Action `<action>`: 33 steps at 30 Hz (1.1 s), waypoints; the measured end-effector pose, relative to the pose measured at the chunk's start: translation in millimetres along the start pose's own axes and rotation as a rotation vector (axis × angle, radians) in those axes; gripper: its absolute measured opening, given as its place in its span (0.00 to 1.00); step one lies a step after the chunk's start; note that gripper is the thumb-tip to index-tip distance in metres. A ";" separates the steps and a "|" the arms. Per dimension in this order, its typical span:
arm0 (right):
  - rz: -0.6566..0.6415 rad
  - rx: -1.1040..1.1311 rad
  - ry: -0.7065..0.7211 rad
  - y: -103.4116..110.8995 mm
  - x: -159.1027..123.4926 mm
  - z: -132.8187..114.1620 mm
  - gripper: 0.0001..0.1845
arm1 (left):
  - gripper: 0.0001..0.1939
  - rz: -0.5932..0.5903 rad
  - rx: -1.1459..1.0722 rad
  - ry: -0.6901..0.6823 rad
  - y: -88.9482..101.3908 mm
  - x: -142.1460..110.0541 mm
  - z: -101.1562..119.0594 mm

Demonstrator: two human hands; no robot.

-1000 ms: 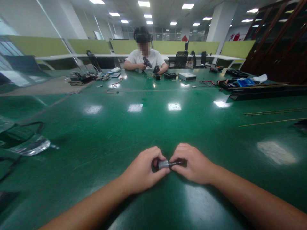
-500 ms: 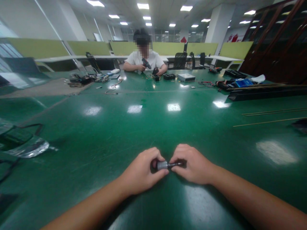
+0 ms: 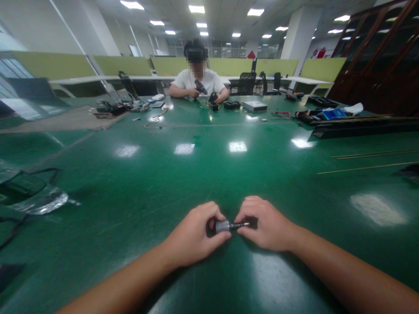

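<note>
Low in the head view, a small tool with a grey cylindrical body and a thin dark shaft (image 3: 223,226) lies sideways between my two hands. My left hand (image 3: 199,233) is closed round the grey body, thumb in front, and its dark left end is partly hidden by my fingers. On the other side, my right hand (image 3: 262,222) pinches the thin shaft between thumb and fingers. A bright tip of the shaft shows inside that grip. Both hands are low over the green table (image 3: 209,174).
Across the table a person in a white shirt (image 3: 212,80) holds a power drill (image 3: 200,86). A clear plastic package (image 3: 36,196) lies at left, thin brass-coloured rods (image 3: 366,167) at right. Farther back are a black channel (image 3: 360,127), a blue packet (image 3: 334,114) and a grey box (image 3: 254,106).
My right hand has shifted slightly right along the shaft, so more of the shaft shows between the hands. My left hand stays almost still on the grey body.
</note>
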State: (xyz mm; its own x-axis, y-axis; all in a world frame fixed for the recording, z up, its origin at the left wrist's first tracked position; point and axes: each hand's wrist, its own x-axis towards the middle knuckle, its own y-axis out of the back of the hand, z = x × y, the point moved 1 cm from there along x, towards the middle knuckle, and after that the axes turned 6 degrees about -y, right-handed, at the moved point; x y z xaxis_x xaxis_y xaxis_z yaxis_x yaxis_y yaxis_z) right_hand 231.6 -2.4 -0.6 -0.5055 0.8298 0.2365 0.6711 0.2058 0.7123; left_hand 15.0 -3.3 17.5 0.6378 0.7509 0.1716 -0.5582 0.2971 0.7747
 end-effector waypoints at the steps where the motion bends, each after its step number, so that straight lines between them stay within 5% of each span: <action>1: 0.003 -0.004 -0.004 0.4 0.3 0.0 0.05 | 0.07 0.006 -0.005 -0.001 0.0 0.1 -0.1; 33: 0.095 -0.047 -0.038 3.8 3.1 7.6 0.04 | 0.06 0.091 0.051 0.020 2.6 1.3 -4.7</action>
State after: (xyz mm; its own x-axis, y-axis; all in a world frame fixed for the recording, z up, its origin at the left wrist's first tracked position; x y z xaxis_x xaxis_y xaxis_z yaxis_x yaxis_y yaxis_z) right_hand 236.7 5.0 -2.2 -0.4192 0.8637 0.2798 0.6883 0.1014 0.7183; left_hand 11.9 1.2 16.9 0.5746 0.7852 0.2307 -0.5854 0.1974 0.7863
